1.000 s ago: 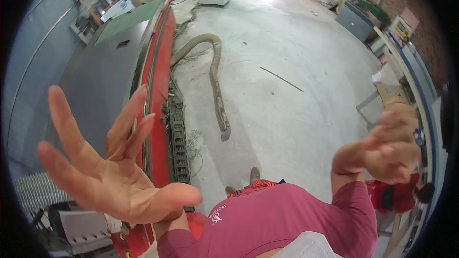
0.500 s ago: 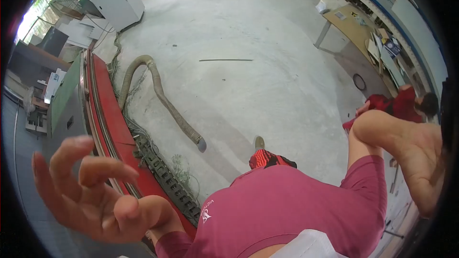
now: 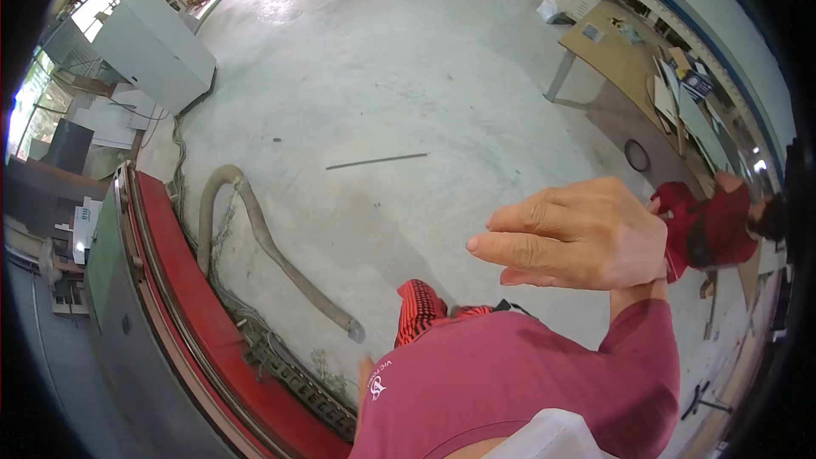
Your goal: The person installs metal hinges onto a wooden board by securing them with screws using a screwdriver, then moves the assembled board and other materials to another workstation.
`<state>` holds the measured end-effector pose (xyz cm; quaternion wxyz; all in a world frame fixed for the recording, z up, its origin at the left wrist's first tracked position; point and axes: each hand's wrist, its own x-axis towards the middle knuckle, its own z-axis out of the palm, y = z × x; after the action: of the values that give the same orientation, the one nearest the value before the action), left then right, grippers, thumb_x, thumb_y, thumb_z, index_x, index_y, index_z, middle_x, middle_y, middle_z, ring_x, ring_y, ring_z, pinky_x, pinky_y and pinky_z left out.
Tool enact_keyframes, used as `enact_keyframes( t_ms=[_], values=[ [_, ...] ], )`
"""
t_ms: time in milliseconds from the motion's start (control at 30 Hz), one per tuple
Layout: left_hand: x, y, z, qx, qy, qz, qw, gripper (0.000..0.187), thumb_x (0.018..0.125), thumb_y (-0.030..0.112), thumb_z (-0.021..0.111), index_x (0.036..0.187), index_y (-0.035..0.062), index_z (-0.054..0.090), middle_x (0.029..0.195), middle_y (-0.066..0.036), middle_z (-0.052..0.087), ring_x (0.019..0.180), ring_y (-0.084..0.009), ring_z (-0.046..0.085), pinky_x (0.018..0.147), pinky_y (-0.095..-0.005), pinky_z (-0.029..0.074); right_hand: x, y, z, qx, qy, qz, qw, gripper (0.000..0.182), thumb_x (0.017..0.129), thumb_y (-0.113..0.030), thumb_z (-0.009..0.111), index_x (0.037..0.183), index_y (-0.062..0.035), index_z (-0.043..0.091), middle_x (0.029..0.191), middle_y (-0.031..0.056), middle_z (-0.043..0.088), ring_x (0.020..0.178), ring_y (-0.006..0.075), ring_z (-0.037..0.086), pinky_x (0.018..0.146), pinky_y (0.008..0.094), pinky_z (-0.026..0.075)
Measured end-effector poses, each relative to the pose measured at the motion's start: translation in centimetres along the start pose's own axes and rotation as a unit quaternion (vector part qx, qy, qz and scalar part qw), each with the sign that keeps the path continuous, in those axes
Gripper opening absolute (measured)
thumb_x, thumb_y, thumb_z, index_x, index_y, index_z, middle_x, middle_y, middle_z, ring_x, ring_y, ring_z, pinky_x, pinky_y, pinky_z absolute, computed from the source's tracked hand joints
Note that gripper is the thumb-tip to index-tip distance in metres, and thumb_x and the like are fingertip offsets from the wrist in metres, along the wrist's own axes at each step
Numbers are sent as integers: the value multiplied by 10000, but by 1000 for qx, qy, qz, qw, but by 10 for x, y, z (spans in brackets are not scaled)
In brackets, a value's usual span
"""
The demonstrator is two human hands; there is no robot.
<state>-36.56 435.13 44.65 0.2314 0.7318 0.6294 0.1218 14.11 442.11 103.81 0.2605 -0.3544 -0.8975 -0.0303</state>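
Stepping clear of the hose (image 3: pixel 258 228) appears prudent; watch your footing. Your right hand (image 3: pixel 586 234) is raised, fingers extended and close together, nothing visibly held. Your left hand (image 3: pixel 365 374) is mostly hidden; finger state cannot be determined. Hose: dull tan, bent, lying on the floor (image 3: pixel 476 102) beside the red machine side (image 3: pixel 200 323).
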Motion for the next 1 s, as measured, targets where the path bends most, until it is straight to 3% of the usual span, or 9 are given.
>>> enact_keyframes(
  t_ms=[467, 533, 600, 667, 767, 833, 900, 967, 1000],
  values=[
    [458, 16, -45, 181, -110, 76, 974, 270, 876, 248, 506, 1015, 44, 613, 802, -164, 638, 723, -292, 617, 661, -424, 476, 103, 374, 90, -12, -124, 356, 926, 288, 824, -274, 617, 1084, -154, 592, 953, 35, 637, 774, 217, 625, 636, 326, 493],
    [625, 97, -109, -165, -28, -169, 971, 334, 879, 239, 518, 1088, -14, 580, 641, -96, 578, 541, -168, 549, 499, -306, 440, 98, 416, 90, -9, -113, 396, 911, 286, 831, -274, 608, 1088, -151, 590, 960, 42, 637, 781, 219, 627, 645, 330, 492],
    [756, 161, -158, -221, 7, -135, 966, 404, 881, 300, 536, 1143, -8, 549, 815, -113, 616, 639, -168, 600, 525, -291, 467, 90, 461, 94, -14, -101, 429, 898, 284, 838, -275, 598, 1091, -148, 589, 968, 50, 638, 787, 222, 628, 655, 334, 490],
    [857, 219, -175, -270, 65, -77, 958, 356, 869, 218, 564, 1120, -34, 543, 764, -113, 630, 571, -160, 584, 487, -267, 445, 79, 515, 102, 30, -66, 487, 871, 277, 839, -277, 598, 1076, -134, 595, 925, 68, 634, 764, 253, 619, 644, 364, 486],
    [961, 287, -157, -254, 43, -70, 964, 418, 886, 312, 516, 1135, -22, 546, 865, -142, 628, 682, -197, 625, 568, -309, 480, 64, 609, 106, 23, -63, 532, 844, 266, 833, -254, 605, 1067, -128, 599, 932, 75, 641, 766, 257, 620, 659, 368, 485],
    [1021, 253, -80, -107, -18, -24, 994, 346, 874, 308, 501, 1057, 27, 585, 809, -126, 621, 657, -187, 617, 564, -320, 481, 55, 676, 101, 15, -63, 541, 838, 276, 832, -241, 606, 1080, -120, 592, 955, 76, 644, 782, 244, 629, 667, 353, 486],
    [1014, 307, -34, -156, -127, -131, 971, 354, 865, 335, 547, 1027, 23, 589, 792, -171, 645, 731, -293, 630, 686, -401, 488, 66, 754, 89, 15, -57, 548, 834, 287, 831, -227, 607, 1093, -113, 585, 978, 77, 646, 799, 232, 637, 676, 338, 487],
    [998, 297, 39, -60, -270, -74, 958, 494, 805, 422, 618, 1094, 24, 575, 943, -225, 637, 953, -345, 602, 829, -426, 464, 90, 831, 70, -13, -77, 569, 819, 281, 825, -204, 615, 1089, -110, 589, 981, 83, 646, 804, 235, 638, 691, 335, 491],
    [973, 327, 43, 1, -215, 19, 976, 530, 780, 434, 649, 1110, 26, 574, 922, -223, 642, 923, -352, 610, 825, -423, 467, 104, 869, 61, -15, -82, 562, 823, 281, 825, -204, 615, 1089, -110, 589, 981, 83, 646, 804, 235, 638, 691, 335, 491]
  ],
)
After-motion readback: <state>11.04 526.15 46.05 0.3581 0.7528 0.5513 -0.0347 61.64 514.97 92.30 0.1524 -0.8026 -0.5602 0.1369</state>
